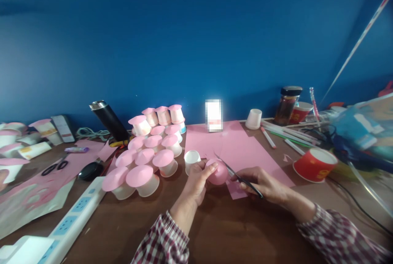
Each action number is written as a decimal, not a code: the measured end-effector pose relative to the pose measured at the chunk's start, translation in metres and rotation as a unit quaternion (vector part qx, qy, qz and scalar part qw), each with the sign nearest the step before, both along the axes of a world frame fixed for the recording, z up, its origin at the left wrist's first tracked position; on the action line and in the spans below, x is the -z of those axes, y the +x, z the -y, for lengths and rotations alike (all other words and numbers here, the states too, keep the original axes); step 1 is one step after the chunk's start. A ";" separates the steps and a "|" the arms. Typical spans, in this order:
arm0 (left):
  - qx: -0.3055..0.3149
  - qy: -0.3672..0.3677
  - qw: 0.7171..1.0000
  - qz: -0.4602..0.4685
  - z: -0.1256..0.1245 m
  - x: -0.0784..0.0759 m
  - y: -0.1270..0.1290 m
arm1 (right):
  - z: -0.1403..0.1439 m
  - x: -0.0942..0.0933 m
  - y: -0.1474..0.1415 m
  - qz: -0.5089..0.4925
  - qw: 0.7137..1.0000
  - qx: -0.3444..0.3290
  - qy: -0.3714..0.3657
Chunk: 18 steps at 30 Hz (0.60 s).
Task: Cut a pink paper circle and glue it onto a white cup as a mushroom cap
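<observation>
My left hand (pixel 198 178) pinches a round pink paper disc (pixel 218 174) between thumb and fingers, above the brown table. In my right hand (pixel 260 182) is a pair of dark scissors (pixel 235 174), seen nearly edge-on, with the blades pointing up and left by the disc's upper edge. Just behind my left hand stands a white paper cup (pixel 192 158), upright and partly covered by the hand. Pink paper sheets (pixel 245 145) lie under and beyond both hands. To the left stand several upturned cups with pink paper tops (pixel 143 176).
A power strip (pixel 73 215), black mouse (pixel 91 170) and another pair of scissors (pixel 54 168) are on the left, with a black flask (pixel 109 120) behind. A red cup (pixel 315 165), jar (pixel 287 106) and markers (pixel 268 138) stand or lie right. A blue wall (pixel 196 51) closes off the back.
</observation>
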<state>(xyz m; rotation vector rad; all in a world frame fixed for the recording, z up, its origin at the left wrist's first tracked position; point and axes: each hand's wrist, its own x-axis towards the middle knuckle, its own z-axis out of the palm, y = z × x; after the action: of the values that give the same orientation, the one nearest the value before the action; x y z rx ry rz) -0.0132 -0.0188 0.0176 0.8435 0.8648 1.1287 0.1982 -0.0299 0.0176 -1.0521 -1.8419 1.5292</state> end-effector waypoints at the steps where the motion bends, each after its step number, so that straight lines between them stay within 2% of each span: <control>1: 0.000 -0.004 1.000 -0.002 0.000 0.000 0.000 | 0.000 0.000 0.000 0.001 1.000 -0.001 0.000; 18: 0.003 0.019 1.000 -0.008 -0.001 0.006 -0.002 | -0.001 -0.008 0.002 0.037 0.999 0.000 0.007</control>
<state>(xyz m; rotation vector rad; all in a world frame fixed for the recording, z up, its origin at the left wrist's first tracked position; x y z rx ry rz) -0.0153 -0.0175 0.0116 0.8864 0.8555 1.1385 0.2000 -0.0294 0.0257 -1.1174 -1.8984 1.4942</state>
